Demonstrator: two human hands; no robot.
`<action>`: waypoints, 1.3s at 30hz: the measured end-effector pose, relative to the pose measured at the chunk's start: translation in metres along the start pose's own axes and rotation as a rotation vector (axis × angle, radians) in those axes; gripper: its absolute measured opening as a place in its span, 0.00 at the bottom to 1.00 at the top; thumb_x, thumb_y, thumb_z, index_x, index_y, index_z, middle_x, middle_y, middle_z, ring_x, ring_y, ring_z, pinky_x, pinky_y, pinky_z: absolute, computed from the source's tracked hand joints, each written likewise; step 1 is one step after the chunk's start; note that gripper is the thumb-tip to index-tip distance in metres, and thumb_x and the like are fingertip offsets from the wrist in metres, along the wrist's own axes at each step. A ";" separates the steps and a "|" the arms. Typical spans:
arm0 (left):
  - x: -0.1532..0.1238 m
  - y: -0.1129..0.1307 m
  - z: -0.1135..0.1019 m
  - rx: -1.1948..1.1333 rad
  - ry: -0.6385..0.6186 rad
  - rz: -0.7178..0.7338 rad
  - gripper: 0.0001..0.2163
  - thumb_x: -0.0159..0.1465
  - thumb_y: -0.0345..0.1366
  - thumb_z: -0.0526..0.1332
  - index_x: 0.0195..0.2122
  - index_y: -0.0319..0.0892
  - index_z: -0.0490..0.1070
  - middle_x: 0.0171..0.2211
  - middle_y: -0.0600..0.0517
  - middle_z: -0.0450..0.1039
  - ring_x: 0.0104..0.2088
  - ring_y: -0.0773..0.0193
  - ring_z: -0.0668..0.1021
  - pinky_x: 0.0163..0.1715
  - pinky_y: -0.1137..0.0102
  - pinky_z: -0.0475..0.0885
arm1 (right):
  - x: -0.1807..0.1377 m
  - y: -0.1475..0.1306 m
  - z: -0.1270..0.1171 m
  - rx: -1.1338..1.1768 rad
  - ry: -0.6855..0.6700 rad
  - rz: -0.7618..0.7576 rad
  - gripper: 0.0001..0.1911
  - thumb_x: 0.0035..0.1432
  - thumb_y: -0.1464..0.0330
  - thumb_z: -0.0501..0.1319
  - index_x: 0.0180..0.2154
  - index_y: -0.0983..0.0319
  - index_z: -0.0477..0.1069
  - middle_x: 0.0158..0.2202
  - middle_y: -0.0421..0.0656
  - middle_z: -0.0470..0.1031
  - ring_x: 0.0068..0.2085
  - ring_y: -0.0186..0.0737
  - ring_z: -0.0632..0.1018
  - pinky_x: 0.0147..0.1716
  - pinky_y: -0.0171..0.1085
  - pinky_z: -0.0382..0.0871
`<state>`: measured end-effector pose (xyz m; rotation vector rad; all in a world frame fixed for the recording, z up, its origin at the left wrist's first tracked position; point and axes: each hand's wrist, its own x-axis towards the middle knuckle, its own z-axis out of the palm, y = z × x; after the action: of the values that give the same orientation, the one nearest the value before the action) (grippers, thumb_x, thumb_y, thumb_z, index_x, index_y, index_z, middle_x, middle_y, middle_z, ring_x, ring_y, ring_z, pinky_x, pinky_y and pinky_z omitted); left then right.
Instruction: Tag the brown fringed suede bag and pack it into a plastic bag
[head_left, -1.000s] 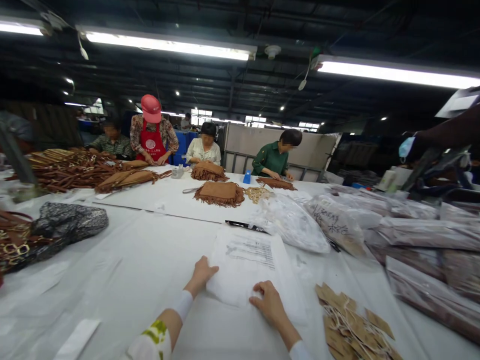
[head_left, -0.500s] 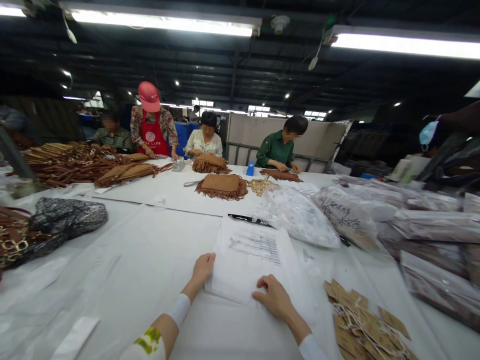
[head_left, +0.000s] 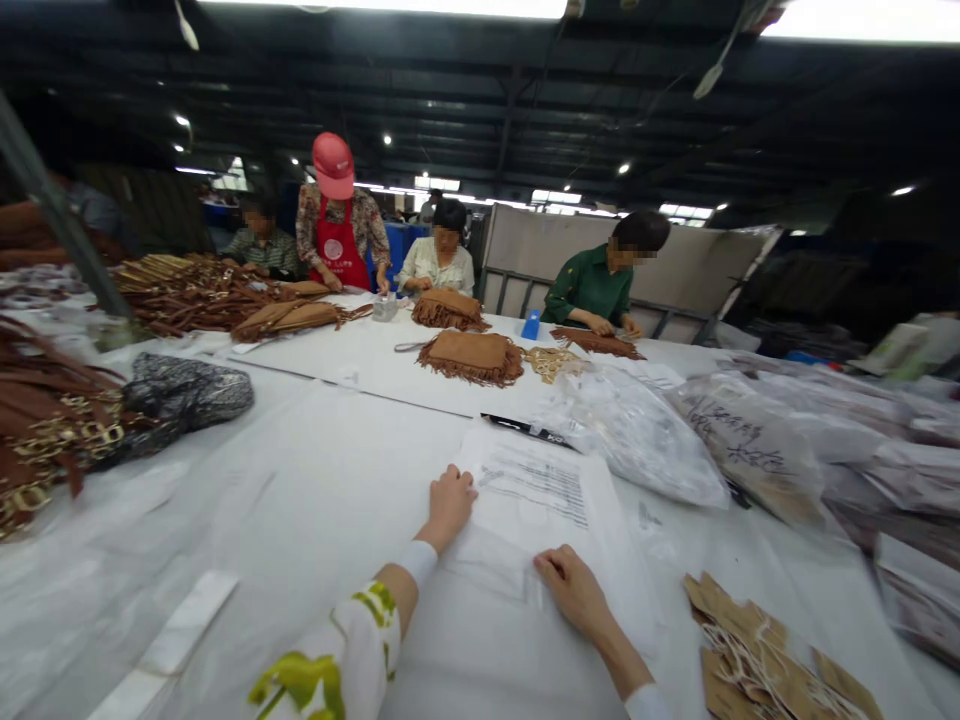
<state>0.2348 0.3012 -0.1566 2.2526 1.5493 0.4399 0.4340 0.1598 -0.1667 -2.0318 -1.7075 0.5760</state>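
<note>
In front of me lies a flat stack of translucent plastic bags (head_left: 540,535) with dark printed lines on the upper one. My left hand (head_left: 450,508) is at the stack's left edge, its fingers curled down on the plastic film. Lower down, my right hand (head_left: 576,592) has thumb and fingers pinched together at the near part of the bag. Thin film shows between the two hands, and its exact edge is hard to make out. A black-and-white strip (head_left: 529,431) lies just beyond the stack.
Brown paper tags (head_left: 750,640) with white strings lie at right, beyond them packed bags (head_left: 915,590). A clear plastic bundle (head_left: 637,440) sits ahead. Brown straps with gold buckles (head_left: 67,430) are at left. Co-workers handle fringed brown pouches (head_left: 471,357) across the white table (head_left: 322,460).
My left hand has moved up and right along the bag's edge, its fingers more curled. My right hand has closed into a pinch. The view has shifted left and slightly down.
</note>
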 end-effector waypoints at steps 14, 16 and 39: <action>-0.002 -0.014 -0.013 0.157 0.036 -0.015 0.11 0.66 0.37 0.58 0.47 0.38 0.68 0.48 0.47 0.70 0.45 0.60 0.74 0.45 0.59 0.72 | 0.012 0.000 0.003 -0.013 0.037 0.031 0.22 0.55 0.52 0.46 0.23 0.57 0.68 0.27 0.44 0.73 0.33 0.44 0.75 0.38 0.41 0.68; -0.016 -0.034 -0.028 0.157 0.019 -0.011 0.09 0.67 0.35 0.54 0.46 0.38 0.68 0.47 0.47 0.69 0.45 0.59 0.73 0.46 0.60 0.70 | 0.012 0.000 0.002 -0.006 0.042 0.043 0.22 0.54 0.51 0.46 0.23 0.57 0.67 0.27 0.44 0.73 0.33 0.44 0.75 0.37 0.41 0.68; -0.120 0.028 -0.030 0.049 -0.233 0.825 0.17 0.67 0.44 0.52 0.49 0.37 0.67 0.48 0.41 0.72 0.49 0.52 0.73 0.49 0.61 0.68 | 0.010 -0.009 -0.006 0.154 0.019 0.073 0.25 0.45 0.45 0.51 0.23 0.58 0.73 0.28 0.46 0.80 0.35 0.51 0.77 0.38 0.43 0.69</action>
<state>0.2021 0.1835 -0.1225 2.7845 0.4683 0.3235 0.4314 0.1708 -0.1572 -1.9904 -1.5338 0.6883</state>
